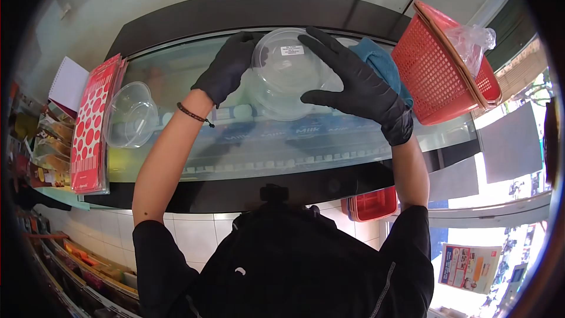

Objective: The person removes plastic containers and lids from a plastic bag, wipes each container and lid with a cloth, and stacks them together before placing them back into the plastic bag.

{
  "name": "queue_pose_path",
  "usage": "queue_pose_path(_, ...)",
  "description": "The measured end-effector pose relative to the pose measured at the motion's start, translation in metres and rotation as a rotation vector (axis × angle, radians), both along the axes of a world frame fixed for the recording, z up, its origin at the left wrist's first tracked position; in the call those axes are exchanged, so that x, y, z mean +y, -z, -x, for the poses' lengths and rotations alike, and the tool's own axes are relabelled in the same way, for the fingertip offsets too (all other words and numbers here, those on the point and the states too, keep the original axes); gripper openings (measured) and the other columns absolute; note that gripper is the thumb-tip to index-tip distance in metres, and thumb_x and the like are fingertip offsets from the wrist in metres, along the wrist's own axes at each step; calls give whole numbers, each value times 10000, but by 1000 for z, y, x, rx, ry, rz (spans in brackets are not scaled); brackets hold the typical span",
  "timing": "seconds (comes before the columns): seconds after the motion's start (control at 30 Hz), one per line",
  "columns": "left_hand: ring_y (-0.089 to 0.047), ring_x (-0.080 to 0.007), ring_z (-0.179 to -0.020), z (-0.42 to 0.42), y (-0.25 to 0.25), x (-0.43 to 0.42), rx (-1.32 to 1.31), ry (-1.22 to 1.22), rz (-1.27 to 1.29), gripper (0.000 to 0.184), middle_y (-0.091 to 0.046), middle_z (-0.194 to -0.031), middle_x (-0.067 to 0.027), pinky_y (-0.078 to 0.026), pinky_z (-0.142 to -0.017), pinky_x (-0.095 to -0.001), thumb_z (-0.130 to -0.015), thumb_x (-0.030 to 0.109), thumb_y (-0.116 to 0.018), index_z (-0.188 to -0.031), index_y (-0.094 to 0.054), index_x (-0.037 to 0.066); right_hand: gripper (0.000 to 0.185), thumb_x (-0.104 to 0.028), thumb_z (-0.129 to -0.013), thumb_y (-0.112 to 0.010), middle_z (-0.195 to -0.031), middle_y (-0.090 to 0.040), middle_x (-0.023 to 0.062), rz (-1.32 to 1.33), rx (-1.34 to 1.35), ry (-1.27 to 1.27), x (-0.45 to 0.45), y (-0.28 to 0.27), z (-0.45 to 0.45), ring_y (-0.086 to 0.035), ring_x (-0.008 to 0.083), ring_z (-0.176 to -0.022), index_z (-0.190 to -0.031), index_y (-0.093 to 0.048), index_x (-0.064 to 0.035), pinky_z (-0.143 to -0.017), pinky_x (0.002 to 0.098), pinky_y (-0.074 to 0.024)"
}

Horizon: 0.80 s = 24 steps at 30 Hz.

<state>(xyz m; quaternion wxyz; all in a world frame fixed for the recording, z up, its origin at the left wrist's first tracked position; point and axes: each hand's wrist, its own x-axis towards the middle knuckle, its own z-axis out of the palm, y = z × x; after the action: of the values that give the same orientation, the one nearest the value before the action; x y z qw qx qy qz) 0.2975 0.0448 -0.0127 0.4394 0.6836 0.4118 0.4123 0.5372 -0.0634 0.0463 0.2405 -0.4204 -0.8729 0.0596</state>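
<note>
A round clear plastic lid point(273, 65) with a small white printed label point(292, 50) is at the back middle of the glass counter, overlapping more clear round plastic point(285, 106) below it. My left hand point(231, 66), in a black glove, grips the lid's left edge; dark fingertips show through the plastic. Over the right side, my right hand point(353, 85), also gloved in black, has its fingers stretched and thumb spread apart. Whether its fingertips touch the plastic I cannot tell. A clear plastic bowl point(132, 116) sits farther left on the counter.
A blue cloth point(382, 66) lies beside my right hand, against a red basket point(438, 62) holding a clear bag point(471, 47). Red polka-dot packaging point(94, 126) stands at the left end of the glass counter point(206, 162). Another red basket point(376, 203) is below the front edge.
</note>
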Motion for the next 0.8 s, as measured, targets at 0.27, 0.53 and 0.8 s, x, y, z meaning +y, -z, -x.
queue_pose_path(0.27,-565,-147,-962,29,-21,-6,46,-108,82,286,-619,-1065,-52,-453,-841,-280,-956,241,-515,-1145,-615,51,805,-402,-795,-761,-1526,-313,147,178,-22,-18,12,8,15,-357,349,-1378,-1468,-366,-203,-1106,450,-355)
queue_pose_path(0.53,-549,-124,-928,67,-30,-22,186,-227,-212,295,-617,-991,-17,-454,-819,-282,-976,283,-501,-1104,-641,58,637,-376,-886,-653,-1497,-342,180,-75,-134,-59,32,20,39,-414,378,-1321,-1429,-413,-147,-1074,435,-384)
queue_pose_path(0.8,-640,-272,-971,148,-86,-122,518,-259,-536,222,-671,-978,-118,-477,-856,-353,-917,195,-621,-1072,-641,38,642,-403,-936,-584,-1506,-355,142,-109,-323,23,29,35,76,-316,353,-1397,-1473,-343,-146,-1135,471,-279)
